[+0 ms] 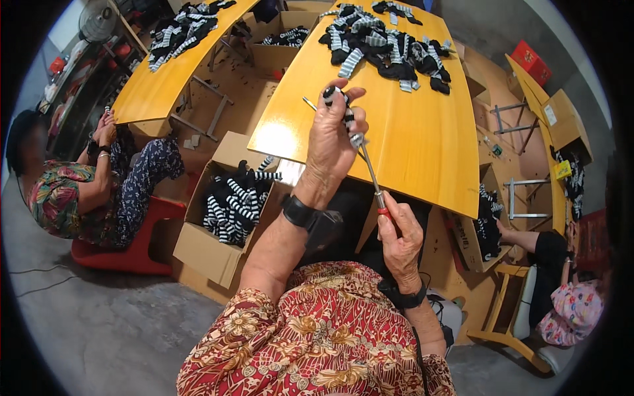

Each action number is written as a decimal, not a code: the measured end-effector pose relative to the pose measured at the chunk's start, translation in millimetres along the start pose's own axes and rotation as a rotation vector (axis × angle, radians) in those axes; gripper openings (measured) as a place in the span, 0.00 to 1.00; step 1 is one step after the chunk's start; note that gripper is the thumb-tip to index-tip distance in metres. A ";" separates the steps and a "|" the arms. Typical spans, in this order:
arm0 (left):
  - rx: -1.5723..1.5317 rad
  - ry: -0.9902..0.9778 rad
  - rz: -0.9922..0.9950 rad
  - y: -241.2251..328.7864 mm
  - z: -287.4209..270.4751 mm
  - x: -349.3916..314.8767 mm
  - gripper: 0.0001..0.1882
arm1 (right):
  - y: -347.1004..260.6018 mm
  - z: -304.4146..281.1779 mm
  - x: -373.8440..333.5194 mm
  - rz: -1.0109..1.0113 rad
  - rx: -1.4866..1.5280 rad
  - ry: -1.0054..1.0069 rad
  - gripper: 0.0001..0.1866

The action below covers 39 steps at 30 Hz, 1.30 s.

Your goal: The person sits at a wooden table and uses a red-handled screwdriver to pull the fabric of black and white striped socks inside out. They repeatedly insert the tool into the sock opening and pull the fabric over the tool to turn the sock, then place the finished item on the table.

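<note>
My left hand point(333, 138) is raised over the near edge of the yellow table, its fingers curled round a small black-and-white striped knit piece point(349, 117). A grey end of the knit shows below the fingers. My right hand point(400, 232), lower and to the right, grips the red handle of a thin metal rod point(371, 173), like a screwdriver. The rod slants up to the knit, where my left hand hides its far end. Another thin metal tip point(308, 103) sticks out left of my left hand; whether it belongs to the same tool I cannot tell.
Striped knit pieces point(389, 49) lie heaped at the far end of the table point(422, 142). Open cardboard boxes of them stand at left point(221, 264) and right point(467, 241). One person point(79, 185) sits at the left table, another point(568, 297) at far right.
</note>
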<state>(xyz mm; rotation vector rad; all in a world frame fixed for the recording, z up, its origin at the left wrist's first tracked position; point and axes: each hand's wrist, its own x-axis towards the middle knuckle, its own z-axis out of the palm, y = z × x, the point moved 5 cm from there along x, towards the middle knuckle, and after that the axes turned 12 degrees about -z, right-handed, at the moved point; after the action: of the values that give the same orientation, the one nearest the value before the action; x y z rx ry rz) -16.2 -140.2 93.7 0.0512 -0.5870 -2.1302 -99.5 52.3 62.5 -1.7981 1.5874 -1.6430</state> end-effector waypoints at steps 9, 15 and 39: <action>0.033 -0.072 -0.069 -8.2 21.8 -12.7 0.21 | -8.7 -10.9 7.8 -0.071 -0.020 -0.003 0.20; 0.046 -0.158 -0.094 3.5 23.2 -10.4 0.26 | -11.8 -13.4 6.5 -0.119 -0.066 -0.036 0.21; 0.044 -0.230 -0.010 2.9 52.6 -18.5 0.30 | -21.8 -17.7 24.2 -0.239 -0.035 0.007 0.20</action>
<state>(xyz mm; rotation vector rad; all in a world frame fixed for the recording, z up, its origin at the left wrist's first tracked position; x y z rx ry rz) -16.1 -106.6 138.2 -0.1686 -0.7693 -2.1483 -107.5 49.6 98.6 -2.0719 1.4594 -1.7305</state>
